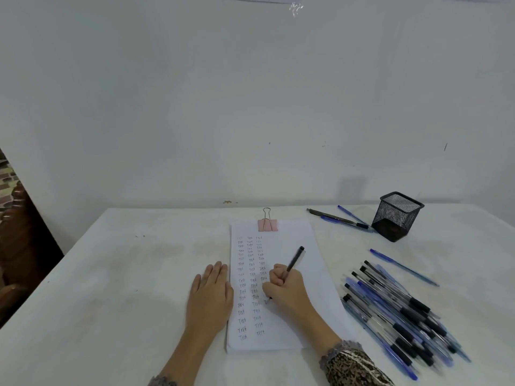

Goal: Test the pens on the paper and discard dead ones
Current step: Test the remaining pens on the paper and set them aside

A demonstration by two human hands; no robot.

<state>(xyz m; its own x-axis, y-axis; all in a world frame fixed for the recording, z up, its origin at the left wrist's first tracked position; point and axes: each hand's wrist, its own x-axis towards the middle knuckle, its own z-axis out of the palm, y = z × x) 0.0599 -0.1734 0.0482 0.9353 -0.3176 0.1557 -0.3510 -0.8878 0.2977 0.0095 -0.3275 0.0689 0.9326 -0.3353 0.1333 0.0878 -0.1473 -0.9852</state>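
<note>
Patterned right sleeve (351, 366), nearest, by the paper's near right corner. White table (125, 288), under the paper. Paper (292, 238), columns of "Test" down its left half. Heap of blue and black pens (398, 310), right of the paper. Left hand (211, 293), flat, fingers straight, at the paper's left edge. Right hand (287, 288), on the paper, curled round a black pen (294, 259), tip down at the third column. Black mesh cup (397, 215), beyond the paper's far right corner; three pens (337, 218) lying between. Single blue pen (404, 267), right of the paper, beyond the heap. Pink binder clip (268, 224), on the paper's far edge.
</note>
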